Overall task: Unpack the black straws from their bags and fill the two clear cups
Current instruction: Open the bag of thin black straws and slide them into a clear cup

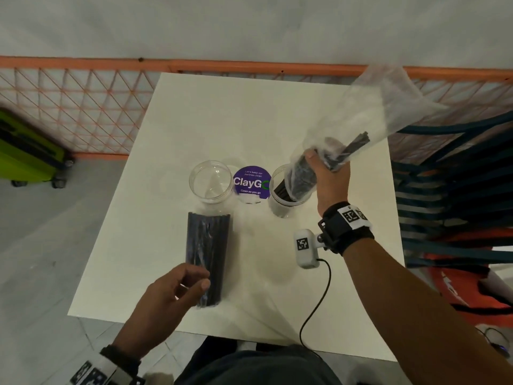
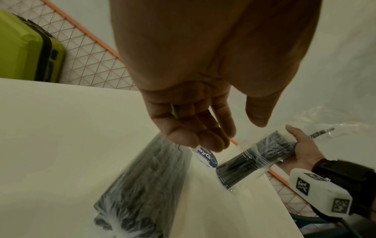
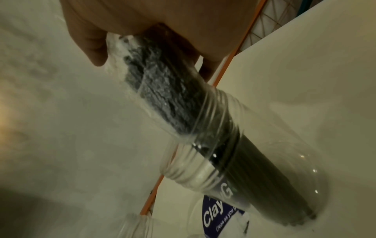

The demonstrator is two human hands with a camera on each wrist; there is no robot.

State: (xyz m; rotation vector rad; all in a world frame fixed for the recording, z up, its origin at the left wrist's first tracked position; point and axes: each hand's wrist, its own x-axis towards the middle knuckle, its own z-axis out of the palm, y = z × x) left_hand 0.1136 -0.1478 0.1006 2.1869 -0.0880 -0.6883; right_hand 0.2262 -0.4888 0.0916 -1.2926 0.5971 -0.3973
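Two clear cups stand mid-table. The left cup [image 1: 211,184] is empty. The right cup [image 1: 280,208] [image 3: 264,169] holds black straws. My right hand [image 1: 323,165] [image 3: 152,56] grips a plastic bag of black straws [image 1: 305,176] [image 3: 154,96], its lower end pushed down into the right cup; the bag's loose end [image 1: 372,107] sticks up to the right. A second bag of straws [image 1: 208,254] [image 2: 142,177] lies on the table in front of the left cup. My left hand [image 1: 194,276] [image 2: 230,130] hovers at its near end, fingers relaxed, holding nothing.
A purple ClayGo sticker [image 1: 251,182] lies between the cups on the white table [image 1: 249,112]. An orange mesh fence [image 1: 83,107] runs behind, with a green suitcase [image 1: 25,151] at far left. Stacked chairs [image 1: 458,190] stand right. A black cable [image 1: 319,309] hangs from my right wrist.
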